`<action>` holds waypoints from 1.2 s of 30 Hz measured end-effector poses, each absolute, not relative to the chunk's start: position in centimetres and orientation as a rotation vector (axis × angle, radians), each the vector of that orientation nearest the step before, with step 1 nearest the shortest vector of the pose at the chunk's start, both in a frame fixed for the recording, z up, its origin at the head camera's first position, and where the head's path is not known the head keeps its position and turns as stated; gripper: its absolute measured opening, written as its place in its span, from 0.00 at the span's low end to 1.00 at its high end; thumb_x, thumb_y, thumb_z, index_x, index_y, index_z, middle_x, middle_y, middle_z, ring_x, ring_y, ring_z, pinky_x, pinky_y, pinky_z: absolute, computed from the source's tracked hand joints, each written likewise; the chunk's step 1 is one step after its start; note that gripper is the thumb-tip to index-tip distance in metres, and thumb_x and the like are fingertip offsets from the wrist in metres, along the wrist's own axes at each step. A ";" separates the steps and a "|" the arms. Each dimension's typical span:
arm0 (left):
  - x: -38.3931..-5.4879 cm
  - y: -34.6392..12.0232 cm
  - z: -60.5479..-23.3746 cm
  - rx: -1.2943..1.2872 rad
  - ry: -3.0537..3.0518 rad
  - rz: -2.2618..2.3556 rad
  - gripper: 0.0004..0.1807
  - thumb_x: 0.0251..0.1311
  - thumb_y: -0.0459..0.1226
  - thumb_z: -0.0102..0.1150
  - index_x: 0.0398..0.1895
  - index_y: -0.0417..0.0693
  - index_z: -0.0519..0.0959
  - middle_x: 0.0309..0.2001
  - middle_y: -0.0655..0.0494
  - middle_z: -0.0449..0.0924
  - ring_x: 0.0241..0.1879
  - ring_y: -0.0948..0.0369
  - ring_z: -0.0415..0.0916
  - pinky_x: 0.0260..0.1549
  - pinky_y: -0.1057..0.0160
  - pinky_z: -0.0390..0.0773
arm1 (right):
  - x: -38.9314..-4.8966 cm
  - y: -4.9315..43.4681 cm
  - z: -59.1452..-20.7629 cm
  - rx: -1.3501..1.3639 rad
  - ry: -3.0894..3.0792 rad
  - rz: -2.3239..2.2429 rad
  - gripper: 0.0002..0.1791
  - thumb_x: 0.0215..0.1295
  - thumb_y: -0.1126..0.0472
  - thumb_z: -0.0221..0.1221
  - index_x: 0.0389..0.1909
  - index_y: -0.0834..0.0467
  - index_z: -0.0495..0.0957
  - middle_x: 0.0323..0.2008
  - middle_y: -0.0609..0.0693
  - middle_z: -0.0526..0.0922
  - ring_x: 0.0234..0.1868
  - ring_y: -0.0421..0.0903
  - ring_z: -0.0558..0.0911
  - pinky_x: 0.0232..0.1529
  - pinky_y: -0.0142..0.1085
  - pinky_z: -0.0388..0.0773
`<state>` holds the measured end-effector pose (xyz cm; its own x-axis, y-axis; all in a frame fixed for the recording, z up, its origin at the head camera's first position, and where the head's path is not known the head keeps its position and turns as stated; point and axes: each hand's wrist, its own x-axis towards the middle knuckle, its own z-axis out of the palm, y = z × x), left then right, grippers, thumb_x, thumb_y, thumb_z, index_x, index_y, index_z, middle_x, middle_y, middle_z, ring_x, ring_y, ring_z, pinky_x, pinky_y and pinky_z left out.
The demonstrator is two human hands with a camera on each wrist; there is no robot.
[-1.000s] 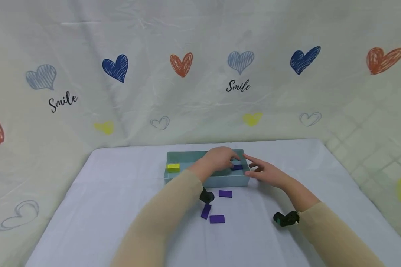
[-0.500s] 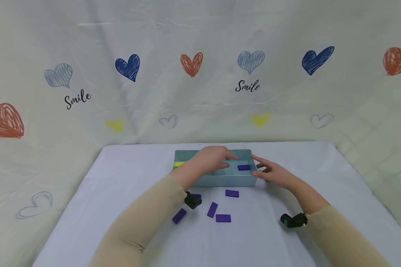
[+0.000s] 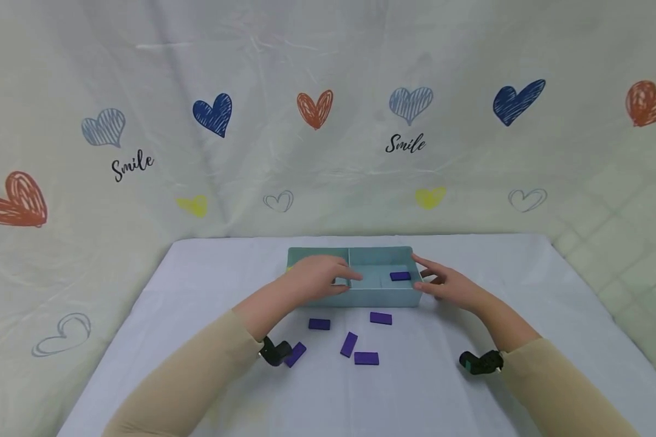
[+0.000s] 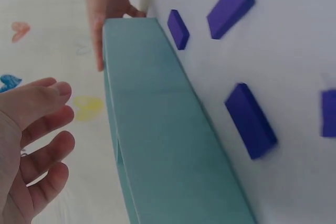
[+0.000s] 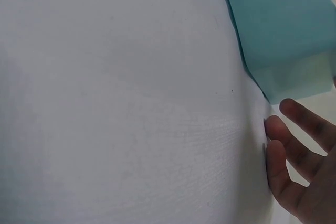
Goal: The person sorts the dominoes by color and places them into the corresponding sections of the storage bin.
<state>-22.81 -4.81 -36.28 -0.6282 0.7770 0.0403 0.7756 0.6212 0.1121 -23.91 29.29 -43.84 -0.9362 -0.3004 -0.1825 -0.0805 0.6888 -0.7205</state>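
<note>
A teal box with a divider stands toward the back of the table. One purple block lies in its right compartment. My left hand hovers over the box near the divider, fingers loosely spread and holding nothing, as the left wrist view also shows. It covers most of the left compartment, where a sliver of yellow shows. My right hand rests its thumb and a finger at the box's right end. In front of the box lie several purple blocks, among them one block and another block.
A white cloth covers the table. Behind it hangs a pale sheet printed with hearts. A black camera on the left wrist partly hides a purple block. Another black camera sits on the right wrist.
My left hand has drawn back leftward from the purple block in the right compartment toward the divider, leaving that block inside. The right hand stays at the box's end. The head view has shifted slightly.
</note>
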 end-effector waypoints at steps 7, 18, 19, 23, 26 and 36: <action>-21.4 -8.7 -37.5 1.407 2.811 0.286 0.18 0.65 0.41 0.64 0.57 0.64 0.83 0.47 0.65 0.82 0.38 0.69 0.78 0.37 0.71 0.78 | -24.0 29.3 -43.7 -0.305 2.616 -1.096 0.44 0.68 0.45 0.60 0.80 0.46 0.49 0.67 0.70 0.64 0.60 0.64 0.74 0.51 0.48 0.79; -19.1 -10.7 -38.7 1.318 2.759 0.356 0.16 0.64 0.41 0.66 0.55 0.58 0.84 0.49 0.63 0.84 0.44 0.64 0.81 0.42 0.69 0.79 | -23.8 29.5 -44.1 -0.318 2.629 -1.083 0.45 0.68 0.44 0.60 0.79 0.47 0.49 0.66 0.70 0.66 0.57 0.60 0.76 0.48 0.46 0.79; -19.0 -10.7 -38.9 1.310 2.754 0.348 0.16 0.64 0.41 0.65 0.55 0.58 0.84 0.50 0.63 0.84 0.44 0.64 0.81 0.43 0.69 0.79 | -23.8 29.5 -44.1 -0.318 2.630 -1.085 0.45 0.68 0.44 0.60 0.79 0.47 0.49 0.66 0.70 0.66 0.57 0.60 0.76 0.48 0.46 0.79; -18.9 -10.8 -39.8 1.262 2.735 0.343 0.15 0.65 0.41 0.64 0.54 0.58 0.85 0.49 0.63 0.84 0.45 0.64 0.81 0.43 0.69 0.80 | -23.9 29.4 -44.2 -0.315 2.635 -1.083 0.45 0.68 0.44 0.60 0.80 0.47 0.48 0.67 0.70 0.65 0.58 0.62 0.76 0.50 0.48 0.80; -19.0 -10.9 -40.5 1.227 2.736 0.334 0.15 0.64 0.41 0.65 0.54 0.58 0.85 0.48 0.65 0.84 0.47 0.65 0.80 0.45 0.67 0.80 | -23.8 29.4 -44.2 -0.306 2.630 -1.082 0.45 0.68 0.43 0.60 0.80 0.46 0.48 0.67 0.70 0.65 0.59 0.63 0.75 0.50 0.48 0.80; -19.5 -11.0 -42.2 1.094 2.768 0.279 0.15 0.62 0.39 0.67 0.53 0.59 0.86 0.48 0.65 0.85 0.49 0.65 0.80 0.49 0.63 0.80 | -23.7 29.4 -44.0 -0.308 2.629 -1.096 0.44 0.70 0.45 0.59 0.80 0.46 0.48 0.66 0.70 0.66 0.59 0.62 0.75 0.50 0.48 0.79</action>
<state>-19.54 -11.04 -42.23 -0.7220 0.6881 -0.0726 0.6598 0.7163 0.2271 -23.74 29.39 -44.05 -0.9395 -0.2977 -0.1696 -0.0891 0.6902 -0.7181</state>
